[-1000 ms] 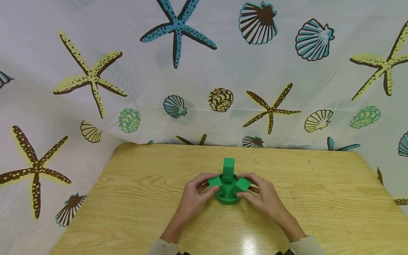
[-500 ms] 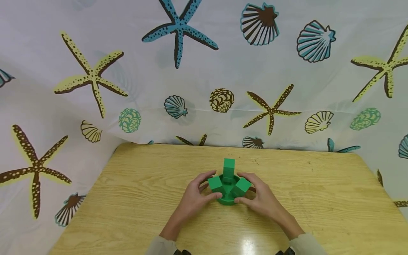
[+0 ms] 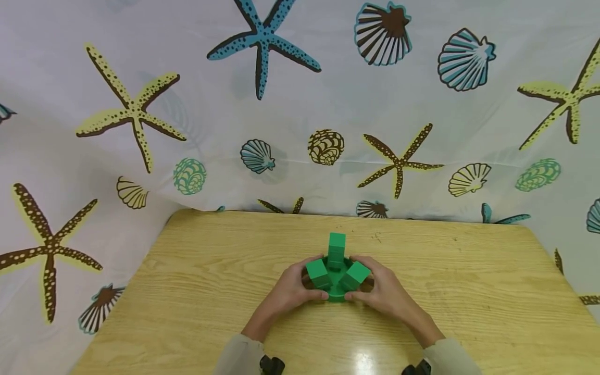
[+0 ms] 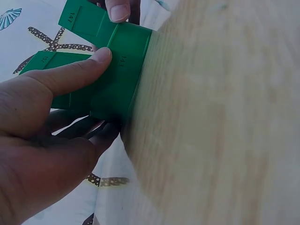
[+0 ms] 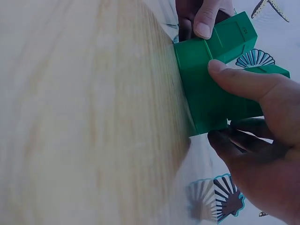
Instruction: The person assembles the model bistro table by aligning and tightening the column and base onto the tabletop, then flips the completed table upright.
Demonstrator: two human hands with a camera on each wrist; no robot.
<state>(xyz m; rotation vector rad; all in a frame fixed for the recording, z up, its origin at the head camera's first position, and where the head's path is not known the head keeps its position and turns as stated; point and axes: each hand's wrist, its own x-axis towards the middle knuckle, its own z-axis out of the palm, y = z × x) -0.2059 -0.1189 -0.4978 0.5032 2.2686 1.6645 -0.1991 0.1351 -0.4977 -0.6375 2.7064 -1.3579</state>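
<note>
A green round dish-like base (image 3: 336,298) stands on the table, with three green square blocks rising from it: a left block (image 3: 317,271), a right block (image 3: 356,274) and a back block (image 3: 336,246). My left hand (image 3: 291,287) grips the base from its left side, thumb on the front wall and fingers curled behind. From the other side my right hand (image 3: 389,287) grips it the same way. In the left wrist view, raised numbers mark the green wall (image 4: 124,79). The right wrist view shows my right thumb (image 5: 241,82) lying against the wall, low beside a block.
A light wood-grain table (image 3: 211,271) extends around the base. Behind it and at the sides hangs a white cloth (image 3: 300,109) printed with starfish and shells. Dark wrist-worn devices (image 3: 272,364) show at the bottom edge by the sleeves.
Both hands have shifted from the side blocks down to the base. The thumbs have come onto its front wall and the left fingers have closed in around it. The base has barely moved.
</note>
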